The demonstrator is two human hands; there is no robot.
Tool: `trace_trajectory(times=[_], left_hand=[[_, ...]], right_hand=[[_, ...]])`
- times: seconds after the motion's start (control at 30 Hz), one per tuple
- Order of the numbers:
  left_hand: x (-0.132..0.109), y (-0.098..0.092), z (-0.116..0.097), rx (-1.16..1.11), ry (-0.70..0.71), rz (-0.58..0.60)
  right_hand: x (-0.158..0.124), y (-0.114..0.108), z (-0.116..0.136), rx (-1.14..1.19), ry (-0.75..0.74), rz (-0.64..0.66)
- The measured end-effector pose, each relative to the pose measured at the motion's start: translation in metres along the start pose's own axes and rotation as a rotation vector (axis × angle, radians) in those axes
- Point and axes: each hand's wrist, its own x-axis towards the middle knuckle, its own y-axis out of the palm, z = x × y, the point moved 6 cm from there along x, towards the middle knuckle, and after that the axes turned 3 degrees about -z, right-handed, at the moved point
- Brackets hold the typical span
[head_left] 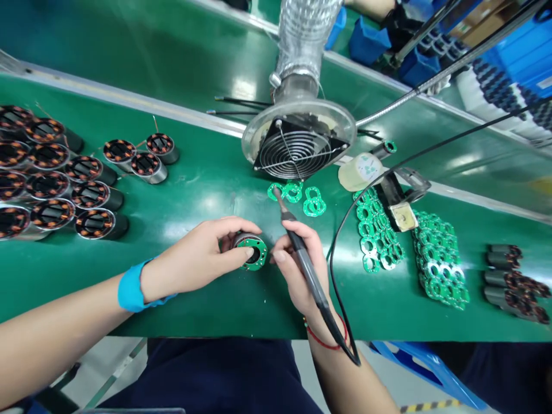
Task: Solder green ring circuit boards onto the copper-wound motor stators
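My left hand (211,250) is closed round a motor stator (238,241) in the middle of the green bench. A green ring-shaped circuit board (259,261) sits on the stator's end, and my left thumb rests on it. In my right hand (299,259) is a soldering iron (306,264), held like a pen. Its tip points up and away, near several loose ring boards (293,192) that lie beyond it. My right fingers are close to the stator's right side; whether they touch it I cannot tell.
Several stators (47,155) stand at the left, with a small group (144,155) beside them. A fume extractor fan (297,146) hangs ahead. To the right are a soldering iron stand (399,207), a plastic bottle (360,171), stacked ring boards (440,259) and more stators (513,282). The iron's cable (334,247) loops past my right hand.
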Motion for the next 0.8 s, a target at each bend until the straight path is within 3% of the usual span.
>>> trace_trajectory(times=[0.07, 0.17, 0.23, 0.3, 0.37, 0.43, 0.57, 0.67, 0.8], left_hand=[[0.014, -0.023, 0.002, 0.042, -0.033, -0.080], [0.050, -0.079, 0.000, 0.190, -0.071, -0.332], [0.081, -0.118, -0.003, 0.259, -0.113, -0.510], [0.115, -0.143, -0.005, 0.265, -0.193, -0.616], [0.150, -0.150, -0.008, 0.265, -0.218, -0.637], [0.180, -0.144, -0.010, 0.284, -0.221, -0.621], [0.214, -0.131, -0.013, 0.429, -0.232, -0.626], [0.214, -0.144, -0.018, 0.563, -0.251, -0.671], [0.182, -0.175, -0.029, 0.710, -0.214, -0.623]], right_hand=[[-0.002, -0.017, 0.003, -0.122, -0.146, -0.116], [-0.007, -0.039, 0.004, -0.293, -0.355, -0.286], [-0.008, -0.049, -0.005, -0.288, -0.361, -0.385], [-0.008, -0.055, -0.015, -0.245, -0.323, -0.432], [-0.008, -0.057, -0.022, -0.225, -0.313, -0.439], [-0.008, -0.058, -0.026, -0.238, -0.322, -0.441], [-0.005, -0.061, -0.028, -0.303, -0.321, -0.463], [-0.004, -0.060, -0.027, -0.330, -0.317, -0.459], [-0.007, -0.058, -0.024, -0.312, -0.322, -0.447]])
